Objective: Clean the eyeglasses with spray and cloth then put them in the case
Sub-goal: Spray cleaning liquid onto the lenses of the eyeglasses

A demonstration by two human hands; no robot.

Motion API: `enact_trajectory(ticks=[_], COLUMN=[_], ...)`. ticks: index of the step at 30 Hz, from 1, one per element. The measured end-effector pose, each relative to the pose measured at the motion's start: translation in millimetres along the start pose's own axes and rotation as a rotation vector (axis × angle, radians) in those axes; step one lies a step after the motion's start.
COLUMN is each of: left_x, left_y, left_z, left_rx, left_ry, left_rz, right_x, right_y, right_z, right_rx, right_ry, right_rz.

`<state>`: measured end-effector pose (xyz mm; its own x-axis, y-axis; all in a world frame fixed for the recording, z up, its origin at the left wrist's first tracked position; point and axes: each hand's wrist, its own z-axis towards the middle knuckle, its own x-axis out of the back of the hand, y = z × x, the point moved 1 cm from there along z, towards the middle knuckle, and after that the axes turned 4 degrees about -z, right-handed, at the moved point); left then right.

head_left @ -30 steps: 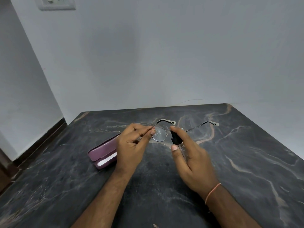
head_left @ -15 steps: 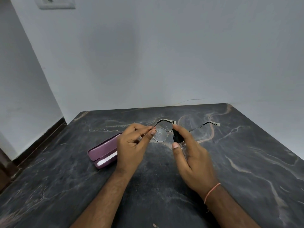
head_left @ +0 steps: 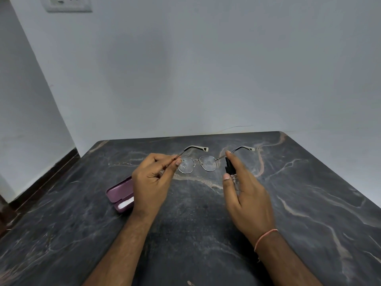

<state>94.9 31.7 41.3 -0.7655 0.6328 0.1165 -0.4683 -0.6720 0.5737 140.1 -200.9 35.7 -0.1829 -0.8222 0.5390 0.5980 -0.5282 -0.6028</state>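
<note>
Thin metal-framed eyeglasses [head_left: 198, 163] with open temples hang above the dark marble table [head_left: 309, 193]. My left hand [head_left: 153, 178] pinches the frame at its left hinge. Small droplets sit on the left lens. My right hand [head_left: 245, 193] grips a small spray bottle [head_left: 229, 168] with a black nozzle, index finger on top, just right of the right lens. A purple glasses case [head_left: 120, 196] lies open on the table, partly behind my left wrist, with a white cloth [head_left: 126, 202] showing inside.
The table stands against a pale wall, with its back edge just behind the glasses. A dark skirting board runs along the floor at the left. A wall socket [head_left: 68, 3] sits high at the top left.
My right hand with the spray bottle has moved right, from in front of the lenses to beside the right lens. Both lenses now show. My left hand keeps its pinch.
</note>
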Motion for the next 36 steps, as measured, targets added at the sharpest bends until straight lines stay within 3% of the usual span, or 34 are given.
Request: enact_trajectory(ticks=[30, 36], left_x=[0.2, -0.6], left_y=[0.0, -4.2], left_z=[0.0, 0.3], left_rx=[0.037, 0.101], left_ry=[0.019, 0.030], left_rz=[-0.019, -0.056], right_x=[-0.8, -8.5], right_y=[6.6, 24.7], right_z=[-0.2, 7.1], right_rx=[-0.035, -0.185], right_ry=[0.042, 0.055], right_rz=[0.085, 0.239])
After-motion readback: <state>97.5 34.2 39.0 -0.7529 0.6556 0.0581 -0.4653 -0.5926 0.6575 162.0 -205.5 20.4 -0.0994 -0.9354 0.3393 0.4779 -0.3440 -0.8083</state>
